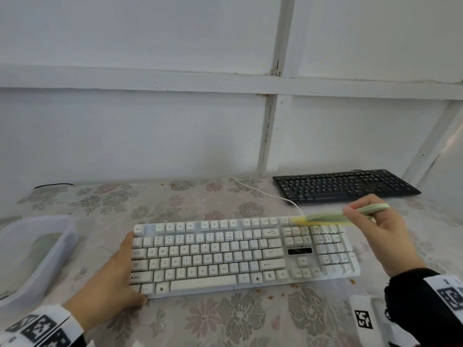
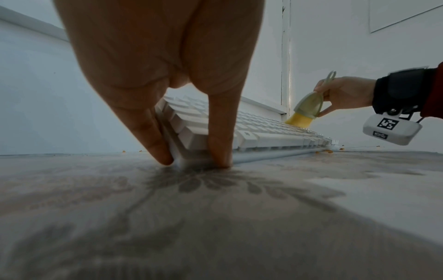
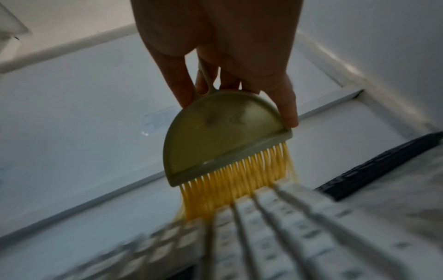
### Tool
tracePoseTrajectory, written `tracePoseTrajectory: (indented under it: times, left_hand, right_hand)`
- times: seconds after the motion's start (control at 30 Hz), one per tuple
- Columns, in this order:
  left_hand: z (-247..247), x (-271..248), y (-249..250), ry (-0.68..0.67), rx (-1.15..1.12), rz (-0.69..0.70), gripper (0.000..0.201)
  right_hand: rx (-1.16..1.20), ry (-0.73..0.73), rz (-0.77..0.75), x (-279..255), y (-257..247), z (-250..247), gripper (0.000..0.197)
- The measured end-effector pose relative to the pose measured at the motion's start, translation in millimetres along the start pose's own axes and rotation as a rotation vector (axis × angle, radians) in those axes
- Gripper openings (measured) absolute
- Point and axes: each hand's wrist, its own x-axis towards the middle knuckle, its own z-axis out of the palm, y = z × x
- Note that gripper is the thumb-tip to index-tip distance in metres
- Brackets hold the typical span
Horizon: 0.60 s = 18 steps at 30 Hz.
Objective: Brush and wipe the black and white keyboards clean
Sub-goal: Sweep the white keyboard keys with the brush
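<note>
- Head view: the left hand lies against the left end of the white keyboard, fingers straight along its edge and thumb at the near corner, bracing it on the table. The right hand hovers over the number-pad end, fingers curled round the handle of a green brush; its yellow bristles touch the top row of keys. The black keyboard sits further back to the right, well apart from both hands. A clear plastic tub stands at the left.
- Left wrist view: two straight fingers point down, tips on the table, pressed to the keyboard's corner. Across the keys the right hand pinches the brush, bristles down.
- Right wrist view: fingers and thumb grip the brush by its handle and domed head; the bristles splay on blurred white keys.
</note>
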Motion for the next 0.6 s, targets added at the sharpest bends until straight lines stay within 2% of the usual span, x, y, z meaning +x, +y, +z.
tracePoseTrajectory:
  times: [0.13, 0.2, 0.27, 0.33, 0.47, 0.6]
  left_hand:
    - [-0.4, 0.7, -2.4, -0.021, 0.008, -0.046, 0.123]
    - [-0.2, 0.5, -1.0, -0.025, 0.018, -0.046, 0.124]
    - [0.1, -0.2, 1.6, -0.022, 0.014, -0.037, 0.119]
    - [0.1, -0.9, 3.9, -0.014, 0.010, -0.020, 0.115]
    - [0.6, -2.4, 7.2, -0.001, 0.013, -0.010, 0.111]
    - [0.5, -1.5, 1.9, 0.011, 0.012, 0.002, 0.117]
  right_hand:
    - [-0.146, 0.135, 0.064, 8.9, 12.4, -26.7, 0.018]
    - [-0.221, 0.198, 0.042, 10.7, 3.3, -31.1, 0.020]
    - [-0.205, 0.197, -0.015, 7.4, -19.3, -21.1, 0.022]
    - [-0.136, 0.110, -0.065, -2.6, -50.5, 4.2, 0.020]
    - [-0.034, -0.194, -0.143, -36.6, -105.4, 83.9, 0.011]
    - [-0.092, -0.389, -0.244, -65.6, -134.0, 163.8, 0.012]
